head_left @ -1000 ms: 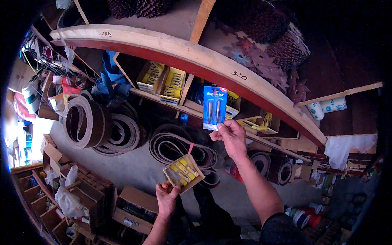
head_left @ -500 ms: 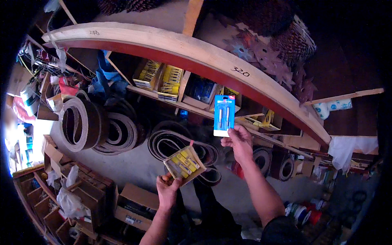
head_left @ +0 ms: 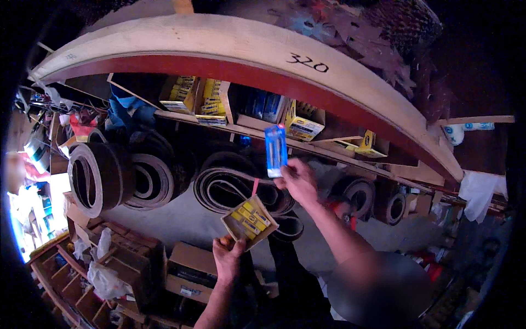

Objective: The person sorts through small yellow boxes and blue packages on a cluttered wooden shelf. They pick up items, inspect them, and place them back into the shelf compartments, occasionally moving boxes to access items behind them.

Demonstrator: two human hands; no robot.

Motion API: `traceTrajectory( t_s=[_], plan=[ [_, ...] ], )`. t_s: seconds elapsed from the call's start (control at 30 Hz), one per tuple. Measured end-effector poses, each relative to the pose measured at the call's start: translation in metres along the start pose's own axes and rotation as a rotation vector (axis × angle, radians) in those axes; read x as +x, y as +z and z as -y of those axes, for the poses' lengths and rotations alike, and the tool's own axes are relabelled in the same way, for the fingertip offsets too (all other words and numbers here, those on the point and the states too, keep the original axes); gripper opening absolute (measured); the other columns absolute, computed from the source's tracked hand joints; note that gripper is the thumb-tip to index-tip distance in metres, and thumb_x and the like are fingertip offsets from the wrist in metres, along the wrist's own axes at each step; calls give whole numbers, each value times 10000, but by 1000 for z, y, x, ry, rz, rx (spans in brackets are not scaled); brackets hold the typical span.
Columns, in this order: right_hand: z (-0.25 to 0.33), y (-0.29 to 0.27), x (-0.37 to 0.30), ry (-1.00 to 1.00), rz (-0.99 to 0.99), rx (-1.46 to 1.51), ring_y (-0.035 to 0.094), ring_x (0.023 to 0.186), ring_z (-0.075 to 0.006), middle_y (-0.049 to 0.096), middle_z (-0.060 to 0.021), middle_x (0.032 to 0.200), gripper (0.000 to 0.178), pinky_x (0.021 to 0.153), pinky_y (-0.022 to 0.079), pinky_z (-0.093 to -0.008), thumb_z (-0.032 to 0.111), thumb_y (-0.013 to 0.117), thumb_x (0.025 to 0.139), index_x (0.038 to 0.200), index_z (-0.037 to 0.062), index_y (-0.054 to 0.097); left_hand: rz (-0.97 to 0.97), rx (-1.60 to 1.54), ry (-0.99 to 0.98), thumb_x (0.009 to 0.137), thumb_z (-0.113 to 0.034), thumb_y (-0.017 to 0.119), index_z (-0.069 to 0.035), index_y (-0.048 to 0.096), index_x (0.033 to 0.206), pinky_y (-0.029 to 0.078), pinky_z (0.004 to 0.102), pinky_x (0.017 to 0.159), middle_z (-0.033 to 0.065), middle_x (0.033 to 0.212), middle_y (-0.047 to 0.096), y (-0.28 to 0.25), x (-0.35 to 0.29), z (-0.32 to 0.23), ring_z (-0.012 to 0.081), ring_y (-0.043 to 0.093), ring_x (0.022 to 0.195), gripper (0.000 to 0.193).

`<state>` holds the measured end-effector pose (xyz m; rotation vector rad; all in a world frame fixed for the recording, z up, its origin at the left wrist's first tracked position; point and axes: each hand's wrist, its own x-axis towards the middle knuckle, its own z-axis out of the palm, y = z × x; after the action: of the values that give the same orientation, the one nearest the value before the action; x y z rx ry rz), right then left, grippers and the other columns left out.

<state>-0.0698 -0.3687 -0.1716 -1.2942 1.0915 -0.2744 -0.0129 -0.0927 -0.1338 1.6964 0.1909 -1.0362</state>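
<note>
Right hand [head_left: 298, 178]: closed in a pinch. Thumb and fingers grip the lower end of a flat blue rectangular blister pack [head_left: 276, 148] with a pale bottom strip; two slim elongated pieces show faintly inside. The individual fingers are too blurred for me to separate from here. The pack is held up in front of the shelf, its top tilted slightly to the person's left.

Left hand [head_left: 227, 257]: closed on the near corner of a small shallow open-topped cardboard box [head_left: 264, 236]. The thumb presses on the near corner; the fingers bend at the left side, partly hidden by the box. The box is tilted, its open side facing up toward the person, and contains small yellow rectangular packets [head_left: 252, 218]. It is held below the blister pack, well apart from it, in front of coiled dark-brown belts [head_left: 235, 183].

Shelf: a long pale wooden board [head_left: 219, 35] with a dark red strip beneath it runs above compartments. One compartment contains blue packages [head_left: 262, 104]; beside it sits an open yellow carton [head_left: 304, 129].

Change from half a second ago: the blister pack, then nearly upright and covering part of the yellow carton, has shifted to the person's left and tilted. That carton is now exposed. The left hand's hold on the box is unchanged. The whole view has shifted as well, and the pale wooden board appears larger.
</note>
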Motion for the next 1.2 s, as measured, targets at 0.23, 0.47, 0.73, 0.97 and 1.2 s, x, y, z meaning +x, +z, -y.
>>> traceTrajectory(
  t_s=[0.23,0.47,0.73,0.97,1.2],
  plan=[
    [-5,46,145,-143,-173,-211,688,736,-274,698,-135,812,184,690,538,-393,175,590,874,957,17,637,-92,-16,-33,777,-134,729,-66,435,877,424,254,699,-3,804,499,4,-6,3,93,469,733,317],
    [5,62,208,-259,-213,-827,622,978,-404,661,-225,1018,264,854,504,-447,206,534,853,980,14,663,-122,42,-90,749,-193,765,-46,408,929,442,269,771,40,865,540,-8,2,25,110,501,788,426],
    [55,80,201,-180,35,-1077,613,1040,-384,641,-228,1100,341,894,486,-438,259,561,821,1041,27,679,-125,-105,-146,777,-86,735,-74,382,907,448,271,818,62,917,579,-9,15,13,108,528,828,376],
    [49,77,202,-300,-115,-938,586,1120,-319,611,-204,1202,367,905,480,-380,287,593,848,1126,52,641,-114,-153,-89,764,-113,749,-68,401,903,449,282,801,50,893,568,-20,26,12,116,526,812,377],
    [29,44,300,-170,-532,-548,595,1092,-309,619,-186,1179,345,883,485,-379,270,590,862,1133,61,631,-124,60,-205,742,-132,766,-58,407,925,462,288,755,63,909,572,-20,34,6,118,530,792,410]
  ],
)
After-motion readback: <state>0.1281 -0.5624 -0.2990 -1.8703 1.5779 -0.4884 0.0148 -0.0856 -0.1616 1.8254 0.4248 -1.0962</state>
